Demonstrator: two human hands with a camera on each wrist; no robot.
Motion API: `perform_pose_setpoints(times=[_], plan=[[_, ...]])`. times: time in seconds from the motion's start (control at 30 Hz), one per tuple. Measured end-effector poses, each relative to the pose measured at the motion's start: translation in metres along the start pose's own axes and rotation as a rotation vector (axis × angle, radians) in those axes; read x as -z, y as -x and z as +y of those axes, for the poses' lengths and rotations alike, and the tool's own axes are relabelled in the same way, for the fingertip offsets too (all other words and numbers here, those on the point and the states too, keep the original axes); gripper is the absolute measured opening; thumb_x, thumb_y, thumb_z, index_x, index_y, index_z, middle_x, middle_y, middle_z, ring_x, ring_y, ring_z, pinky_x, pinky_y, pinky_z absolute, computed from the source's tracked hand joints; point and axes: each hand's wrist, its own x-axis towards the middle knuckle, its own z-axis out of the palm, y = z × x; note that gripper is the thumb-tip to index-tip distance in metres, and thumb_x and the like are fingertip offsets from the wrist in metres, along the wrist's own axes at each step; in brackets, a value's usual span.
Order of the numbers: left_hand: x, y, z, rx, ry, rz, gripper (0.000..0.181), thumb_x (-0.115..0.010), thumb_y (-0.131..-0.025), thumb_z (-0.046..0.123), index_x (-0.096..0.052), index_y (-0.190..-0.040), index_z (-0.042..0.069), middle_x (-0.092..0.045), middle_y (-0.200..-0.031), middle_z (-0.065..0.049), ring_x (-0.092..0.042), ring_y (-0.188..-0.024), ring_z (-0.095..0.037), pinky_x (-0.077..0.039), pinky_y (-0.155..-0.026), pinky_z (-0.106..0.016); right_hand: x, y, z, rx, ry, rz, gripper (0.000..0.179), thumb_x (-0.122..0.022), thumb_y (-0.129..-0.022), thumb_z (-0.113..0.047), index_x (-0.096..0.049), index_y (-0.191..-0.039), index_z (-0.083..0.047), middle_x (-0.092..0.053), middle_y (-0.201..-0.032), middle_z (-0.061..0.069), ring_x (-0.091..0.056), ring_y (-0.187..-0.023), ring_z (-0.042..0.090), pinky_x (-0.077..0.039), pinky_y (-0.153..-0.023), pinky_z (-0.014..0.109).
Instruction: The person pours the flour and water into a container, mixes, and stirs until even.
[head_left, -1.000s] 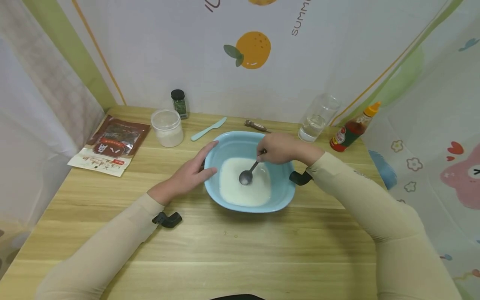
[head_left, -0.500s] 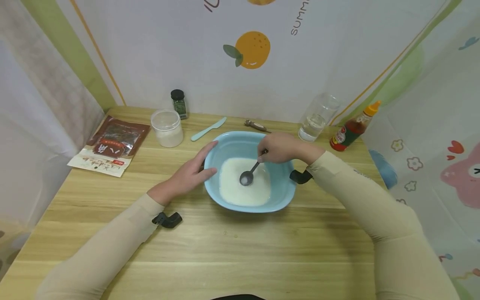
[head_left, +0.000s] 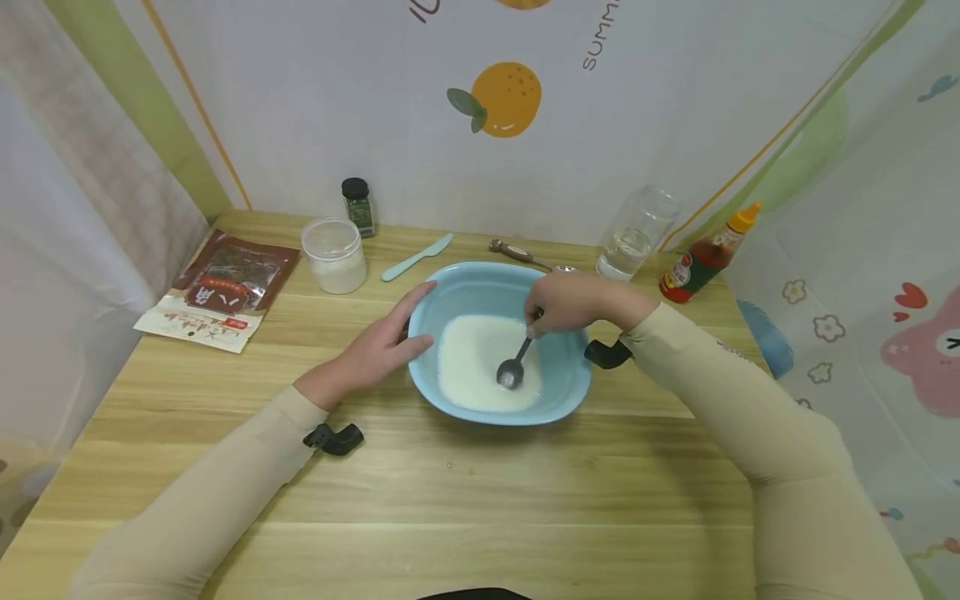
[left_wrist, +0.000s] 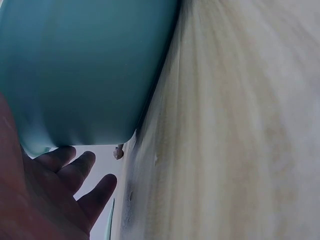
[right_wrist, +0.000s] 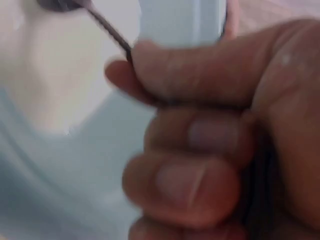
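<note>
A light blue bowl (head_left: 427, 392) holds a shallow white liquid (head_left: 472, 358). My left hand (head_left: 375, 346) rests on its left side, thumb and forefinger touching the rim. In the left wrist view, that hand's other fingers (left_wrist: 95, 195) extend fairly straight beside the bowl's outer wall (left_wrist: 90, 65). My right hand (head_left: 566, 300) grips a dark spoon (head_left: 510, 373) by the handle, above the bowl's right side. The spoon's head sits in the liquid. In the right wrist view, thumb and forefinger pinch the thin handle (right_wrist: 107, 27) and the remaining fingers curl inward.
Behind the bowl lie a pale green knife (head_left: 416, 257) and a brown-handled spoon (head_left: 517, 252). A white-powder jar (head_left: 336, 265), herb jar (head_left: 358, 208) and brown packet (head_left: 232, 287) stand or lie left. A glass of water (head_left: 628, 246) and red sauce bottle (head_left: 697, 267) stand right.
My right hand has shifted slightly right, carrying the spoon's head right and nearer me through the liquid. The brown-handled spoon's head has come into view behind it. My left hand stays put.
</note>
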Motion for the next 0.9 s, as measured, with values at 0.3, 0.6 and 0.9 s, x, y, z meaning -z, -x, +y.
perform_pose_setpoints(times=[0.3, 0.6, 0.9], plan=[[-0.001, -0.001, -0.001, -0.007, -0.019, 0.01, 0.08, -0.061, -0.113, 0.027, -0.017, -0.18, 0.019, -0.046, -0.167, -0.028, -0.07, -0.129, -0.042, -0.066, -0.098, -0.05, -0.001, -0.002, 0.0, -0.006, -0.009, 0.089, 0.019, -0.071, -0.11, -0.024, -0.084, -0.103, -0.012, -0.075, -0.092, -0.002, -0.06, -0.08, 0.018, -0.053, -0.075, 0.038], [0.0, -0.002, 0.002, 0.007, -0.007, -0.002, 0.081, -0.06, -0.112, 0.027, -0.016, -0.18, 0.021, -0.048, -0.165, -0.028, -0.07, -0.129, -0.041, -0.066, -0.098, -0.048, -0.005, -0.002, 0.006, 0.017, -0.038, 0.069, 0.019, -0.07, -0.11, -0.024, -0.084, -0.103, -0.013, -0.075, -0.092, 0.0, -0.061, -0.081, 0.017, -0.054, -0.075, 0.038], [-0.001, 0.0, 0.0, 0.007, -0.023, 0.008, 0.081, -0.06, -0.112, 0.027, -0.016, -0.18, 0.02, -0.049, -0.164, -0.028, -0.072, -0.126, -0.04, -0.067, -0.096, -0.048, -0.005, -0.002, 0.001, 0.065, -0.063, 0.034, 0.022, -0.069, -0.111, -0.024, -0.084, -0.105, -0.01, -0.073, -0.09, -0.001, -0.058, -0.079, 0.016, -0.051, -0.075, 0.037]])
